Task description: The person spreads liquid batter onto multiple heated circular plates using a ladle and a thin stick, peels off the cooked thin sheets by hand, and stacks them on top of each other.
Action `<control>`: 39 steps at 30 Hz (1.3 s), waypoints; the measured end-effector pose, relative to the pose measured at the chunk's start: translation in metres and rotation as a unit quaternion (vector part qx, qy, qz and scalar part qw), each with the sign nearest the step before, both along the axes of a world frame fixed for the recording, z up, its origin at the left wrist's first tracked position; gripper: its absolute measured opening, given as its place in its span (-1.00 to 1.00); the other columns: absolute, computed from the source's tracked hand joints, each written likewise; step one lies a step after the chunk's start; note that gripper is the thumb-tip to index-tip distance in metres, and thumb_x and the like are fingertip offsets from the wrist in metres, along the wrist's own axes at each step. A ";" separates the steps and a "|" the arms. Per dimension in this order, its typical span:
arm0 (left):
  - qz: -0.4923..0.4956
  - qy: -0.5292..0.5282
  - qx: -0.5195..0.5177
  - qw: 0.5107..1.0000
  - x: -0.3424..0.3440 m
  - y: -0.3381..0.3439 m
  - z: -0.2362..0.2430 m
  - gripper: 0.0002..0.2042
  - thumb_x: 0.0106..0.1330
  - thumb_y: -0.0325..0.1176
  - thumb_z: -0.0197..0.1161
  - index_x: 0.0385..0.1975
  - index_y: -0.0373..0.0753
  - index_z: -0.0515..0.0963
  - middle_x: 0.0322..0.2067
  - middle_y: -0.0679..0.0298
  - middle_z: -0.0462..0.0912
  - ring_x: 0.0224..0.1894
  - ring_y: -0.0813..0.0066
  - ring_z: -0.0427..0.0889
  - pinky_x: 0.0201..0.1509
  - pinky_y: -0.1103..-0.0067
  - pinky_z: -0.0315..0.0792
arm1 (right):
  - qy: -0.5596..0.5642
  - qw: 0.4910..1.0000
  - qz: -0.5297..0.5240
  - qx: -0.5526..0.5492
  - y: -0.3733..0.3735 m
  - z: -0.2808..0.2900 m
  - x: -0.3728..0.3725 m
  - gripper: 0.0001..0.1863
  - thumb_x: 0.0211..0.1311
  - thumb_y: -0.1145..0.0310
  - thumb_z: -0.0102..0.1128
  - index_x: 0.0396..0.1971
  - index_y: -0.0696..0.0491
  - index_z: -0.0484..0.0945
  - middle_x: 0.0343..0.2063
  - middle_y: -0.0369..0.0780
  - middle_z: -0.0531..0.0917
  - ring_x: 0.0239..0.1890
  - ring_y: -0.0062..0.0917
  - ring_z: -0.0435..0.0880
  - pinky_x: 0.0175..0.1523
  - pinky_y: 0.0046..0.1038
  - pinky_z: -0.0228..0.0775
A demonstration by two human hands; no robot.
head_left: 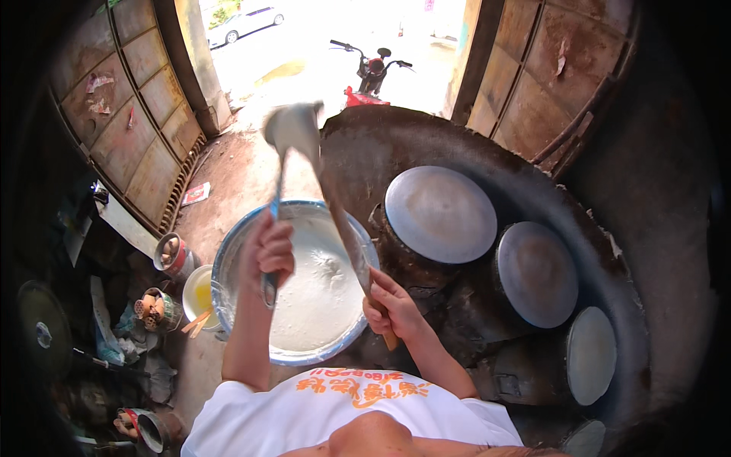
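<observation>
Closed around the handle of a ladle (pixel 277 186) is my left hand (pixel 274 247), raised above a wide blue-rimmed basin (pixel 221 266). Thick white batter (pixel 320 297) fills much of that basin. My right hand (pixel 392 305) grips the lower end of a long wooden stick (pixel 344 228) at the basin's right edge. The ladle's head and the stick's upper end come together beyond the basin, blurred by motion. Whether they touch, and what the stick's far end looks like, I cannot tell.
Several round griddle plates (pixel 440 215) curve along the dark worktop (pixel 365 145) on the right. Left of the basin stand a bowl (pixel 199 286) with yellow liquid and containers (pixel 171 255) holding brown rounded things. Metal doors (pixel 129 99) flank the bright doorway; a red motorbike (pixel 371 80) stands outside.
</observation>
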State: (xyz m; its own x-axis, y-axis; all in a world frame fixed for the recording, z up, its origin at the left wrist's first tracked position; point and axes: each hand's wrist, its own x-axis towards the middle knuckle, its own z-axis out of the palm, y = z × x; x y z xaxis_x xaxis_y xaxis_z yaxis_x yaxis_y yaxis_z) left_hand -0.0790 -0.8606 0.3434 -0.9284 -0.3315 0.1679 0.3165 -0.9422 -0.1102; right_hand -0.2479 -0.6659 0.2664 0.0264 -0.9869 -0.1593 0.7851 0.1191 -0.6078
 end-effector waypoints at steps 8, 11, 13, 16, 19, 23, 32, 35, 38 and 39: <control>-0.063 -0.183 -0.004 0.981 0.027 0.019 -0.038 -0.60 0.44 -0.13 -0.09 -0.67 -0.14 0.20 -0.79 0.48 0.15 -0.80 0.75 0.16 -0.81 0.75 0.10 | 0.012 0.999 -0.050 -0.006 0.052 -0.031 -0.005 -0.54 0.40 0.37 -0.18 0.28 -0.11 0.17 -0.71 -0.32 0.37 -0.82 -0.75 0.16 -0.74 -0.69 0.02; -0.073 -0.306 -0.150 0.937 -0.025 0.007 -0.053 -0.59 0.44 -0.13 -0.08 -0.69 -0.13 0.19 -0.79 0.49 0.13 -0.80 0.75 0.15 -0.81 0.76 0.10 | 0.011 0.991 -0.116 0.060 0.043 -0.060 0.000 -0.57 0.41 0.32 -0.15 0.25 -0.11 0.21 -0.68 -0.31 0.42 -0.79 -0.75 0.21 -0.70 -0.69 0.14; -0.235 -0.191 0.175 0.937 -0.062 0.004 -0.052 -0.60 0.43 -0.14 -0.08 -0.69 -0.14 0.19 -0.78 0.49 0.13 -0.80 0.76 0.15 -0.81 0.77 0.10 | 0.047 0.985 -0.151 0.072 0.056 -0.066 0.002 -0.57 0.41 0.32 -0.16 0.25 -0.10 0.21 -0.68 -0.30 0.44 -0.79 -0.76 0.25 -0.69 -0.68 0.19; -0.298 -0.108 0.078 0.945 -0.098 0.031 -0.050 -0.82 0.47 -0.19 -0.15 -0.26 -0.10 0.35 -0.70 0.47 0.14 -0.79 0.75 0.12 -0.78 0.77 0.10 | 0.100 0.954 -0.269 0.091 0.102 -0.041 -0.004 -0.59 0.41 0.31 -0.19 0.24 -0.11 0.25 -0.69 -0.31 0.45 -0.82 -0.77 0.23 -0.70 -0.68 0.16; -0.332 -0.069 -0.011 0.941 -0.158 0.088 -0.041 -0.66 0.46 -0.23 -0.12 0.17 0.37 0.28 -0.64 0.46 0.07 -0.77 0.76 0.03 -0.77 0.77 0.01 | 0.337 0.829 -0.436 0.093 0.133 -0.004 -0.049 -0.56 0.37 0.39 -0.10 0.23 0.00 0.25 -0.60 -0.30 0.51 -0.73 -0.75 0.36 -0.60 -0.72 0.24; -0.519 -0.036 0.194 0.831 -0.256 0.206 0.000 -0.71 0.44 -0.29 -0.12 -0.59 -0.18 0.24 -0.76 0.48 0.14 -0.82 0.71 0.13 -0.77 0.74 0.16 | 0.517 0.570 -0.622 0.147 0.175 -0.037 -0.112 -0.55 0.12 0.51 0.18 0.07 0.06 0.47 -0.48 -0.29 0.61 -0.54 -0.58 0.55 -0.39 -0.52 0.41; -0.563 -0.062 0.182 0.804 -0.395 0.302 -0.060 -0.67 0.42 -0.24 -0.06 -0.63 -0.16 0.17 -0.79 0.47 0.18 -0.83 0.73 0.16 -0.78 0.74 0.17 | 0.142 0.648 -0.698 0.269 0.323 -0.128 -0.070 -0.55 0.09 0.57 0.17 0.05 0.11 0.48 -0.44 -0.30 0.59 -0.69 -0.74 0.43 -0.63 -0.70 0.31; -0.599 -0.135 0.133 0.778 -0.430 0.337 -0.084 -0.64 0.41 -0.17 -0.04 -0.63 -0.16 0.18 -0.78 0.48 0.18 -0.81 0.74 0.16 -0.77 0.75 0.16 | 0.179 0.579 -0.726 0.324 0.330 -0.145 -0.148 -0.54 0.09 0.58 0.15 0.06 0.12 0.47 -0.41 -0.28 0.60 -0.66 -0.72 0.47 -0.59 -0.67 0.36; -0.549 -0.192 -0.006 0.813 -0.445 0.353 -0.116 -0.84 0.42 -0.21 -0.01 -0.34 -0.13 0.39 -0.70 0.48 0.15 -0.75 0.75 0.14 -0.76 0.78 0.11 | 0.143 0.560 -0.770 0.272 0.312 -0.172 -0.170 -0.58 0.06 0.60 0.15 0.01 0.18 0.48 -0.43 -0.29 0.57 -0.59 -0.69 0.51 -0.51 -0.64 0.44; -0.501 -0.225 -0.083 0.832 -0.446 0.357 -0.121 -0.85 0.42 -0.25 -0.01 -0.14 -0.04 0.46 -0.67 0.48 0.15 -0.74 0.76 0.14 -0.76 0.79 0.09 | 0.138 0.559 -0.771 0.271 0.309 -0.168 -0.169 -0.59 0.06 0.60 0.14 0.00 0.20 0.48 -0.44 -0.29 0.56 -0.58 -0.68 0.52 -0.50 -0.63 0.45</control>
